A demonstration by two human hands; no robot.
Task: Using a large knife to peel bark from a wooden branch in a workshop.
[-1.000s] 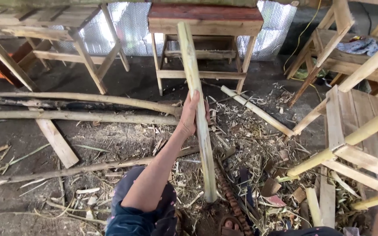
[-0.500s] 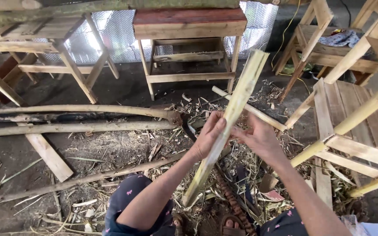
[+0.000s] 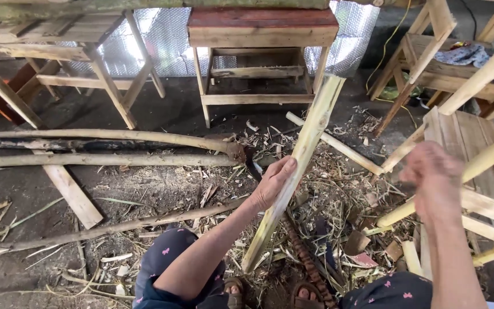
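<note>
Wooden pole (image 3: 293, 171) gripped by left hand (image 3: 273, 183) fingers; right hand (image 3: 433, 180) blurred, grip unclear.

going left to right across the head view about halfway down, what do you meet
long bamboo poles lying on the ground → flat wooden plank → left hand gripping the tilted split bamboo stick → right hand, raised and empty → slatted wooden frame

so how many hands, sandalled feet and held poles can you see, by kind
hands: 2, left hand gripping, right hand free
peeled bamboo pole held tilted: 1
sandalled feet: 2, and
total: 5
</note>
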